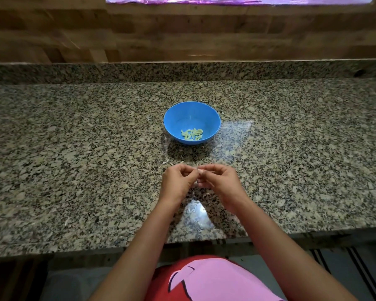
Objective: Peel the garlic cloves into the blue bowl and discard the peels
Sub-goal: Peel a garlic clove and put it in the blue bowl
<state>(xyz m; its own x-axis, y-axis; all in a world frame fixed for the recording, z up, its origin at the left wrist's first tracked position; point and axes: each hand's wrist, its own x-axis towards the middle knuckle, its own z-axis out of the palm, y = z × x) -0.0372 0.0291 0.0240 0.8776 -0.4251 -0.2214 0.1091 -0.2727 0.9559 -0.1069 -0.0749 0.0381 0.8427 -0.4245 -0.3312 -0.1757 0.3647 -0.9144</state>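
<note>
Blue bowl (174, 119) on granite counter (74, 148); pale yellow-green peeled cloves (192, 134) lie inside. At its 6 o'clock, left hand (178, 181) and right hand (220, 181), fingers curled, pinch one small clove (198, 168), mostly hidden.

Blue bowl (182, 114) centred, open countertop (74, 148) both sides, wall (182, 35) behind

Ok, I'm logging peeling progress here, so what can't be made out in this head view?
All in the head view:
1. The small pale piece pinched between the left hand and right hand: fingers cover most of it; clove or peel, cannot tell.
2. The peeled cloves in the blue bowl: too small and overlapping to count.
3. The peel scraps on the countertop: lost in the granite speckle.
</note>
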